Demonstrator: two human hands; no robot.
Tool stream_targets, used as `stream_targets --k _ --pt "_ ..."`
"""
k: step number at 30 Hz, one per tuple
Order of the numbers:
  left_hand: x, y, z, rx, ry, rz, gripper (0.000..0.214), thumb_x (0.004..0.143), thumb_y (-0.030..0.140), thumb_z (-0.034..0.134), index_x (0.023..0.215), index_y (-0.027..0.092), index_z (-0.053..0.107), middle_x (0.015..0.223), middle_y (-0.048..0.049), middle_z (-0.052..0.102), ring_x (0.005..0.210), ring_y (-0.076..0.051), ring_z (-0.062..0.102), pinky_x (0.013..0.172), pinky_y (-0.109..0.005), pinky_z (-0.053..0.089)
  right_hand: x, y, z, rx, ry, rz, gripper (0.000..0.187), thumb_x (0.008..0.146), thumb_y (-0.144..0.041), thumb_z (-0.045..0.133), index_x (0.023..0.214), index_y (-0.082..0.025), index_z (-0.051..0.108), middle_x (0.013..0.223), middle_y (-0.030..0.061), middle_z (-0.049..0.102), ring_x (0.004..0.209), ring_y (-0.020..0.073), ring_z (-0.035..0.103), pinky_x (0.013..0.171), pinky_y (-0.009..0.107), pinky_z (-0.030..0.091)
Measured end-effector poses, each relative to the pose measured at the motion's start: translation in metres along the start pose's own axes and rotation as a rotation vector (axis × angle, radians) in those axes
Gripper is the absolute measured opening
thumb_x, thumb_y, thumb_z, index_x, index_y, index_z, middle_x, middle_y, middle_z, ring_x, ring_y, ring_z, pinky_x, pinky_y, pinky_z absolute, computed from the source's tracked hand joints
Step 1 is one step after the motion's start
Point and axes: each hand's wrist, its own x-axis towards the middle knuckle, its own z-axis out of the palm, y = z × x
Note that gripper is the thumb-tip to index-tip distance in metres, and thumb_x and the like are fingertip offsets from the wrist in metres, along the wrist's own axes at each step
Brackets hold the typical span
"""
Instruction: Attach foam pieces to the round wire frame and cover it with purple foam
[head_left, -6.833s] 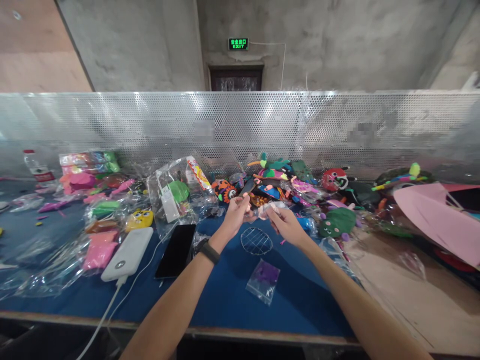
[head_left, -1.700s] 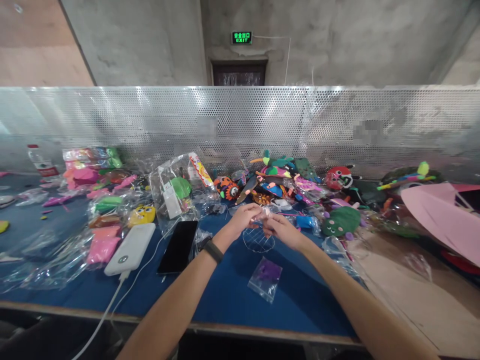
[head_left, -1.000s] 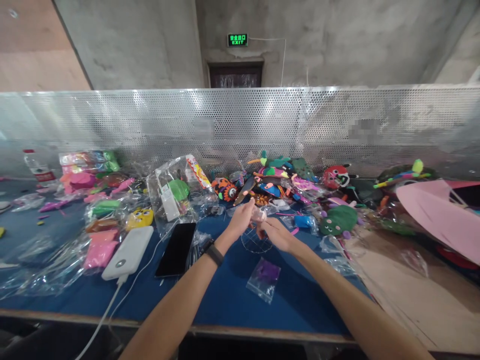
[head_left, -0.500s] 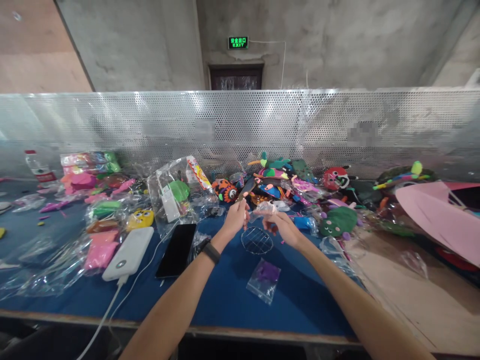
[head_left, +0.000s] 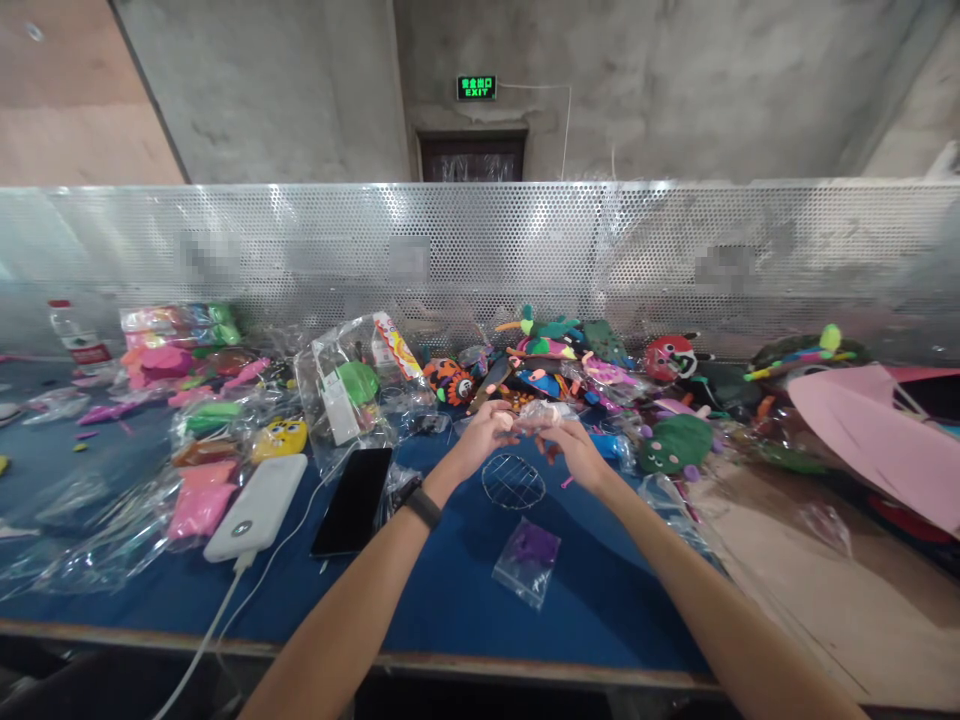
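A small pale piece (head_left: 506,421) was found at the fingertips of the left hand (head_left: 480,432), above the near-middle of the blue table (head_left: 450,610). Taking 12 o'clock as directly away from the person, it lay at about 2 o'clock from the middle of that hand. The left thumb and fingers were drawn narrow and appeared to be pinching it. Its long axis was too small to determine.

The right hand (head_left: 574,450) stood at about 4 o'clock from the piece, its index finger extended towards 9 o'clock and the others loosely curled. Whether that fingertip touched the piece could not be established. The left hand was the nearer of the two.

A length of clear film (head_left: 546,410) lay at roughly 11 o'clock from the right hand, its longer direction running about 9 to 3 o'clock. Whether the right fingers gripped it could not be told.

At 6 o'clock from the piece, an oval wire grid (head_left: 514,483) lay flat on the table, and beyond it, on the same line, a purple packet (head_left: 536,545). A dark phone (head_left: 352,500) lay at 8 o'clock from the left hand. A green figure (head_left: 679,445) sat at 3 o'clock from the right hand.
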Motion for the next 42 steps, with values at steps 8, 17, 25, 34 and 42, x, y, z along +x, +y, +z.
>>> stream_targets --k 8,17,25,34,42 --pt "-0.004 0.005 -0.004 0.253 0.116 0.097 0.011 0.055 0.009 0.039 0.06 0.017 0.046 0.044 0.0046 0.044 0.037 -0.007 0.038 0.039 -0.019 0.026 -0.002 -0.002 0.001 0.012 -0.014 -0.018 0.036 0.073 -0.028 0.047 0.095 -0.014 0.072 0.071 0.0025 0.054 0.059 0.0115 0.046 0.045 0.021 0.038" --pt "-0.002 0.001 -0.005 0.322 0.147 0.106 0.007 0.061 0.012 0.04 0.062 0.018 0.044 0.043 0.0054 0.041 0.038 -0.008 0.037 0.04 -0.019 0.026 -0.001 0.0 0.001 -0.013 -0.008 -0.025 0.031 0.072 -0.027 0.048 0.084 -0.014 0.072 0.061 0.0005 0.049 0.058 0.0123 0.046 0.046 0.022 0.039" --pt "-0.004 0.003 0.0 0.193 -0.082 -0.035 0.028 0.08 0.044 0.043 0.082 0.017 0.052 0.045 0.0071 0.035 0.045 -0.011 0.045 0.048 -0.023 0.04 0.002 0.0 0.0 -0.066 0.058 -0.049 0.022 0.069 -0.026 0.047 0.063 -0.015 0.065 0.068 0.0025 0.053 0.062 0.013 0.047 0.047 0.022 0.04" --pt "-0.014 0.008 0.006 0.417 -0.186 0.008 0.041 0.081 0.056 0.049 0.07 0.017 0.048 0.055 0.0053 0.038 0.048 -0.008 0.04 0.049 -0.022 0.038 0.002 0.009 -0.001 -0.116 -0.063 -0.004 0.024 0.066 -0.022 0.041 0.053 -0.016 0.061 0.055 0.0021 0.057 0.054 0.0127 0.049 0.051 0.023 0.041" --pt "-0.016 0.013 0.007 0.517 -0.243 0.091 0.032 0.083 0.047 0.05 0.075 0.016 0.055 0.061 0.0032 0.042 0.054 -0.009 0.044 0.052 -0.022 0.041 0.001 0.005 -0.003 -0.011 -0.125 0.033 0.021 0.065 -0.021 0.045 0.057 -0.015 0.063 0.056 0.0022 0.06 0.052 0.0117 0.05 0.052 0.023 0.042"
